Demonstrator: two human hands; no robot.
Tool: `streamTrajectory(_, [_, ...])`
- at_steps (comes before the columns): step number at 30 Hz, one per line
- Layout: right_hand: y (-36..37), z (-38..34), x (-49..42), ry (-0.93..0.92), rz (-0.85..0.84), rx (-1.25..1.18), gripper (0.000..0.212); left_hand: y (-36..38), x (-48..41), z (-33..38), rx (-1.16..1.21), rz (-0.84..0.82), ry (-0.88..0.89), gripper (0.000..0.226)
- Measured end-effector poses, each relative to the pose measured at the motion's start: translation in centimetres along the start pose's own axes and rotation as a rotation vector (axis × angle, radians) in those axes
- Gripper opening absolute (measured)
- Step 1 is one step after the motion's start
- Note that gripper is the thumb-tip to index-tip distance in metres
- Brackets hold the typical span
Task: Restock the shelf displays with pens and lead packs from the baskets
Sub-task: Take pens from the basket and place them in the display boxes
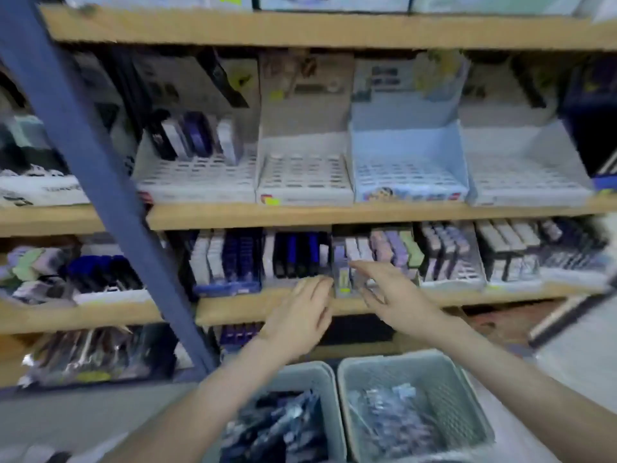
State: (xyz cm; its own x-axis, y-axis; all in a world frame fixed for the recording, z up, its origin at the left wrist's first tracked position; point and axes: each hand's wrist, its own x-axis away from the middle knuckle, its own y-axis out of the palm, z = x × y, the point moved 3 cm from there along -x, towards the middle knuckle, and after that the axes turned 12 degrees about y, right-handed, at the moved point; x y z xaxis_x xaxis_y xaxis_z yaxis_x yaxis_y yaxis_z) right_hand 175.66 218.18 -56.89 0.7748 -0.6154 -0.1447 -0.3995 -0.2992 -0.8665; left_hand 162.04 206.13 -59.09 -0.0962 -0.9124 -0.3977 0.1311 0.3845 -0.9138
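At frame centre, the left hand (298, 310) lies open, fingers straight, beside the pack (343, 279). The right hand (387, 290) has its fingers spread; its grip cannot be told. Seat the pack upright, square to the shelf (233, 309).

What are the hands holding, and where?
Too blurry to be sure. The left hand and right hand flank a small pack on the shelf.

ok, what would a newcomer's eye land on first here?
The left hand and right hand reach toward a pack tray mid-frame on the lower shelf. Beneath them sit two grey baskets, the left basket with dark packs, the right basket with clear ones. A blue diagonal brace cuts across the left.
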Motion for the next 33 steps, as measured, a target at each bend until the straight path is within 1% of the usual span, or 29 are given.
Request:
streamTrajectory(2, [3.3, 5.2, 2.5, 0.110, -0.084, 0.008, 0.045, 4.7, 1.0, 0.9, 0.002, -0.045, 0.044, 0.042])
streamTrajectory(5, [9.3, 12.9, 7.4, 0.257, -0.223, 0.093, 0.048, 12.2, 3.4, 2.3, 0.082, -0.185, 0.084, 0.043])
streamTrajectory(8, [15.5, 19.1, 11.6, 0.374, -0.417, 0.219, 0.058, 17.8, 5.8, 3.4, 0.104, -0.287, 0.113, 0.042])
streamTrajectory(10, [19.2, 22.0, 13.5, 0.368, -0.536, 0.327, 0.067, 20.5, 7.1, 3.6, 0.113, -0.321, 0.136, 0.042])
streamTrajectory(12, [22.4, 23.9, 14.6, 0.310, -0.637, 0.442, 0.076, 22.7, 8.2, 3.4, 0.110, -0.337, 0.171, 0.042])
streamTrajectory(15, [26.0, 26.0, 14.7, 0.202, -0.744, 0.608, 0.087, 24.8, 9.4, 2.9, 0.065, -0.368, 0.212, 0.047])
streamTrajectory(18, [28.4, 27.5, 14.4, 0.169, -0.851, 0.733, 0.094, 26.1, 9.7, 2.8, 0.090, -0.374, 0.193, 0.049])
streamTrajectory(21, [29.6, 28.2, 14.1, 0.140, -0.856, 0.755, 0.112, 27.2, 9.7, 2.8, 0.107, -0.391, 0.177, 0.051])
streamTrajectory(22, [30.2, 28.5, 14.0, 0.103, -0.788, 0.751, 0.110, 27.5, 9.8, 2.8, 0.106, -0.386, 0.181, 0.051])
streamTrajectory(23, [30.7, 28.6, 14.0, 0.084, -0.755, 0.750, 0.106, 27.8, 9.9, 2.7, 0.105, -0.381, 0.185, 0.052])
streamTrajectory(26, [31.2, 28.6, 14.0, 0.071, -0.741, 0.803, 0.095, 28.3, 10.3, 2.9, 0.078, -0.381, 0.197, 0.056])
streamTrajectory(30, [31.2, 27.9, 13.7, 0.069, -0.672, 0.815, 0.076, 28.8, 10.0, 3.9, 0.014, -0.372, 0.243, 0.054])
streamTrajectory(32, [31.4, 28.0, 13.7, 0.068, -0.654, 0.854, 0.062, 28.8, 10.0, 4.2, 0.010, -0.371, 0.250, 0.056])
streamTrajectory(33, [31.3, 27.9, 13.6, 0.096, -0.659, 0.852, 0.056, 28.8, 10.0, 4.2, 0.012, -0.375, 0.251, 0.057])
